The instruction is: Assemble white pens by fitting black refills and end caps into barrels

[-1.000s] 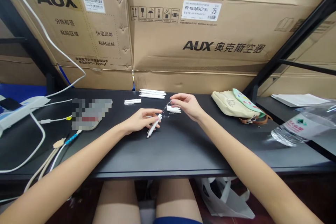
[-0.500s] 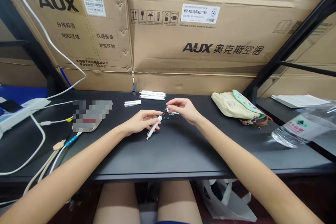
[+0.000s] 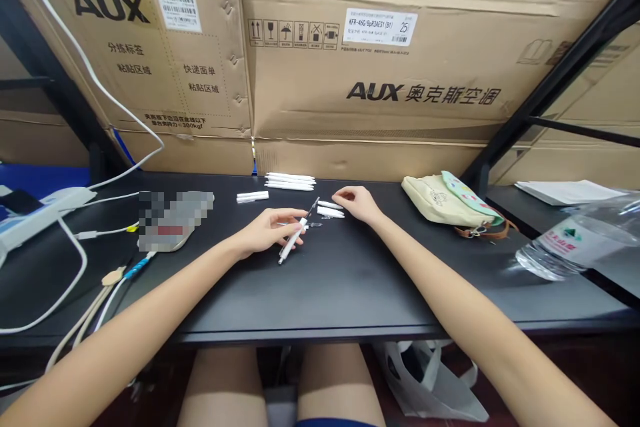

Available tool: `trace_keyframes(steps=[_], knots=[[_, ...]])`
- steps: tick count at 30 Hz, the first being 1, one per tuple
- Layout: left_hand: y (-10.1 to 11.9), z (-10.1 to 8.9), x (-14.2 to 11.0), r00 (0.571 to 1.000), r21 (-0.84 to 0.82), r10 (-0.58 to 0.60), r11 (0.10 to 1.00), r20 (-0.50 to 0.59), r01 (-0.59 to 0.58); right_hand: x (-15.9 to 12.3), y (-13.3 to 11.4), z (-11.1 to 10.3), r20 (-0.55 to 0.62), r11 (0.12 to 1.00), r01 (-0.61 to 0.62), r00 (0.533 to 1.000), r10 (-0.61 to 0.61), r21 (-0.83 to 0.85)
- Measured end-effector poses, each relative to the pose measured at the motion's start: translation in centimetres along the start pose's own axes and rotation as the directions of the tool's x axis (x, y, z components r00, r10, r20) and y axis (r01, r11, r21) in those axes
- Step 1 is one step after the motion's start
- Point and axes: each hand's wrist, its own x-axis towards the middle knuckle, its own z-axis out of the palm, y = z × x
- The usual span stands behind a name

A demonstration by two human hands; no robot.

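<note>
My left hand (image 3: 267, 233) is closed round the white barrel of a pen (image 3: 291, 245), which tilts with its clicker end toward me. A thin dark refill (image 3: 313, 207) sticks out of the barrel's upper end. My right hand (image 3: 359, 205) has thumb and fingers pinched together, right beside some short white pen barrel pieces (image 3: 331, 212). Whether anything sits between its fingertips is hidden. Small clear and dark parts (image 3: 315, 224), perhaps more refills, lie just behind the held pen, partly covered by my left fingers.
Several white pen barrels (image 3: 290, 181) lie in a row at the back, with shorter white pieces (image 3: 253, 197) to their left. A blurred-out device (image 3: 175, 220) and cables are at left. A cloth pouch (image 3: 445, 199) and water bottle (image 3: 565, 243) stand right. Cardboard boxes (image 3: 375, 107) wall the back.
My right hand has let go of the refill's tip and moved right to the short white pieces. My left hand keeps the pen in nearly the same place.
</note>
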Motion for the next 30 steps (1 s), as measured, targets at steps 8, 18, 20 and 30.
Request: trace_keyframes(steps=[8,18,20,30], knots=[[-0.1,-0.1,0.1,1.000,0.017,0.001,1.000,0.007,-0.001,0.3,-0.3,-0.5,-0.007,0.999,0.032,0.999,-0.032,0.042],[-0.3,-0.2,0.1,0.999,0.027,-0.002,1.000,0.032,0.001,-1.9,-4.7,0.3,0.108,0.634,-0.116,0.993,0.051,0.764],[-0.4,-0.2,0.2,0.999,0.026,-0.002,1.000,0.039,0.001,-2.4,-5.3,0.8,0.145,0.597,-0.155,0.987,0.066,0.787],[-0.7,0.0,0.2,0.997,0.053,-0.027,0.998,0.073,0.023,-3.8,-7.3,2.3,0.108,0.693,-0.162,0.987,0.121,0.703]])
